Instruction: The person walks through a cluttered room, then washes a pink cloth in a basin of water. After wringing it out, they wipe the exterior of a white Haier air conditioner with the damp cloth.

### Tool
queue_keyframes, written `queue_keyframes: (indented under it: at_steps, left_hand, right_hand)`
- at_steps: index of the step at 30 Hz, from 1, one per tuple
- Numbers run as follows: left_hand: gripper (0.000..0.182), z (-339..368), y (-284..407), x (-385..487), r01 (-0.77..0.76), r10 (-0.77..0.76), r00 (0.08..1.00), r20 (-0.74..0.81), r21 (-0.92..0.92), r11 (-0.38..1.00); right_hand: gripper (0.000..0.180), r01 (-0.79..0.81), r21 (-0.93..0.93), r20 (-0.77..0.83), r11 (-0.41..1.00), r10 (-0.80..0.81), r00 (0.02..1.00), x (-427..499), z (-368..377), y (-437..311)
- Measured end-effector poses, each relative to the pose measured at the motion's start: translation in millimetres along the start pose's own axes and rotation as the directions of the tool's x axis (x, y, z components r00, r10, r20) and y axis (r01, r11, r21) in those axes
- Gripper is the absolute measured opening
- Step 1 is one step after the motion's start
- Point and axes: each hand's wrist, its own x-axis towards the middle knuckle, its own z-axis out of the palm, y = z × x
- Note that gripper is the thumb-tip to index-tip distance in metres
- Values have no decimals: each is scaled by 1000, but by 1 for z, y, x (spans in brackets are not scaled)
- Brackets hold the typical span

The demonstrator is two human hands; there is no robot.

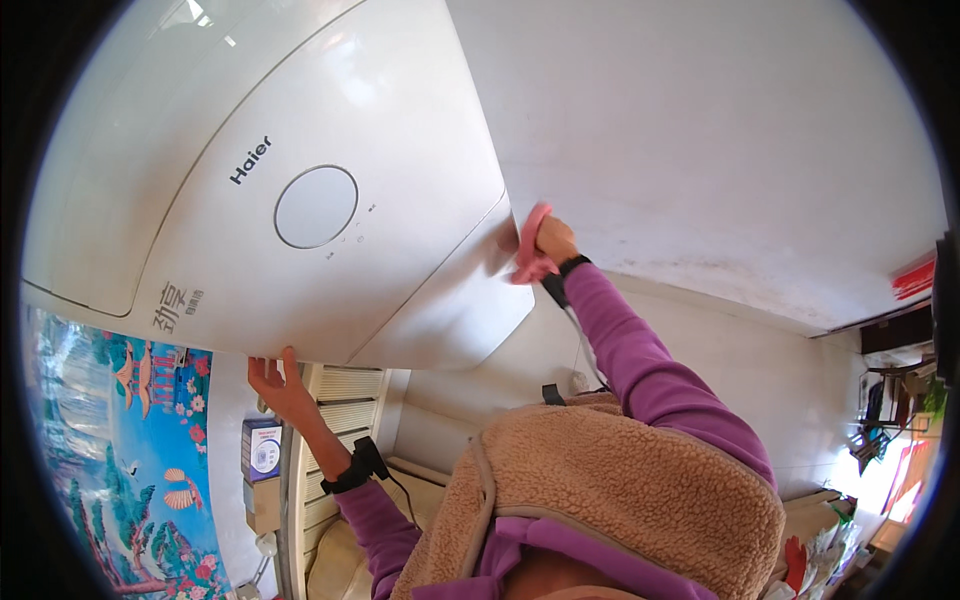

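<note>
In front of me rises a large white Haier cabinet appliance, likely a floor-standing air conditioner (pixel 360 277), with a round panel (pixel 316 207) on its face. My right hand (pixel 556 238) grips a crumpled pink cloth (pixel 532 240). Cloth and hand are by the appliance's right side edge, slightly blurred; whether the cloth presses on the surface is hard to tell. My left hand (pixel 279 386) touches the appliance's left edge, fingers spread and bent, with the fingertips partly out of sight. Black straps with small devices circle both wrists.
A colourful landscape picture (pixel 142 450) covers the wall at left. Boxes (pixel 262 450) stand beside a cream slatted piece of furniture (pixel 346 420) below my left hand. A white wall (pixel 697 150) rises at right. Farther right are a red glove (pixel 795 562) and plastic bags (pixel 829 555).
</note>
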Motion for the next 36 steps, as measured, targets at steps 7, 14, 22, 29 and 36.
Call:
queue_keyframes:
  at_steps: [7,14,22,29,36]
  left_hand:
    - [57,3,10,-20,-213,243,959,-145,194,958]
    - [92,82,48,-103,-323,311,693,650,-105,941]
    - [68,132,78,-123,262,52,744,666,-362,894]
    - [62,111,114,-89,308,102,721,686,-449,838]
    - [83,43,126,-37,-534,531,845,56,98,840]
  right_hand:
    - [44,28,22,-48,999,-27,998,-53,-53,61]
    - [38,233,663,140,711,-424,895,-146,-154,-67]
    - [66,424,838,-116,343,-648,753,-200,-162,-163]
    - [73,257,920,23,296,-695,719,-224,-118,-171]
    - [48,660,751,-593,-11,-450,667,-159,-222,-201]
